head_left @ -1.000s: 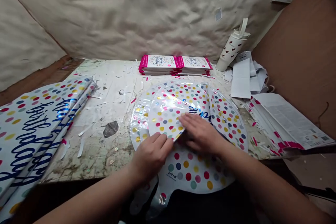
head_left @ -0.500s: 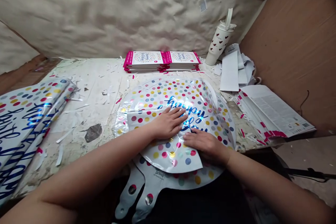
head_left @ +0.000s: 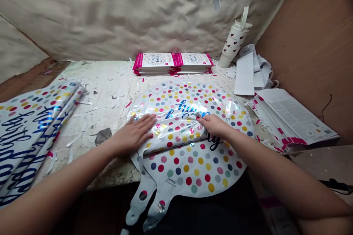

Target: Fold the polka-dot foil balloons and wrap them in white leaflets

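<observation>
A flat round foil balloon (head_left: 193, 93), white with coloured dots and blue lettering, lies in front of me on at least one more like it. Its near part is folded over in a band, leaving the dotted balloon beneath (head_left: 190, 169) showing with the word "prima". My left hand (head_left: 135, 134) rests flat on the left end of the fold, fingers stretched out. With fingers closed, my right hand (head_left: 216, 126) pinches the folded foil near the middle; its fingertips are partly hidden. Two balloon tails (head_left: 156, 205) hang over the table's front edge.
More folded dotted foil balloons (head_left: 35, 128) lie at the left. Two stacks of pink-edged printed packs (head_left: 173, 64) stand at the back, beside a white tumbler with hearts (head_left: 234, 42). Papers (head_left: 245, 75) and printed card sleeves (head_left: 298, 117) lie at the right. Paper scraps litter the worn table (head_left: 104, 80).
The near flap of the top balloon has been folded back away from me. My left hand has slid from the middle to the left edge; my right hand has moved up and closed on the foil.
</observation>
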`<move>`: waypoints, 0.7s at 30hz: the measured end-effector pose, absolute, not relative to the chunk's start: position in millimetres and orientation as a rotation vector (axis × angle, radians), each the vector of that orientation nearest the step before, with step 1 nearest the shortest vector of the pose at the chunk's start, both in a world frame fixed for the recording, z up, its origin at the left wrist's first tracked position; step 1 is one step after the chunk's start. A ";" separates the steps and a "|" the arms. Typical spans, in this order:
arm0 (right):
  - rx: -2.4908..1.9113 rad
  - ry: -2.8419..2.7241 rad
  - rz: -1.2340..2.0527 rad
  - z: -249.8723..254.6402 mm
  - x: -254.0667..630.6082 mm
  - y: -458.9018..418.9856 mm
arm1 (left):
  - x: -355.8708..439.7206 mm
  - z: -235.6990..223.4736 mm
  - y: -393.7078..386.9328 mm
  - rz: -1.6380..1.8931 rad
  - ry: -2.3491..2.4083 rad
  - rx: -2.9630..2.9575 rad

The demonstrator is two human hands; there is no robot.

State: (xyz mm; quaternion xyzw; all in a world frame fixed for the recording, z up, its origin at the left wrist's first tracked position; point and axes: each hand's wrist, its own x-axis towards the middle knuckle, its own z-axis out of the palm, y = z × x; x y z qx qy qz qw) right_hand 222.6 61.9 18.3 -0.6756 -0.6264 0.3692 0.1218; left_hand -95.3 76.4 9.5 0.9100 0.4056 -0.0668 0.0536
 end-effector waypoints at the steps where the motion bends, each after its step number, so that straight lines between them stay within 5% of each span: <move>1: -2.003 -1.813 1.133 17.4 221.4 64.6 | -105.6 14.0 69.5 -0.163 1.414 2.745; 4: -2.078 -1.775 1.249 14.0 218.9 68.9 | -92.6 25.6 34.1 0.147 1.636 2.788; 6: -2.111 -1.774 1.242 12.5 218.2 70.9 | -57.1 27.3 4.3 0.290 1.296 2.944; 12: -2.187 -1.875 1.024 21.1 213.8 62.5 | 11.0 -1.6 -34.2 0.039 1.354 2.729; 17: -1.676 -2.386 0.292 18.5 193.6 34.0 | 0.8 -9.1 -28.3 -0.008 1.465 2.568; 21: -1.743 -2.584 0.326 2.6 195.1 31.0 | -0.7 -4.7 -28.4 0.007 1.449 2.530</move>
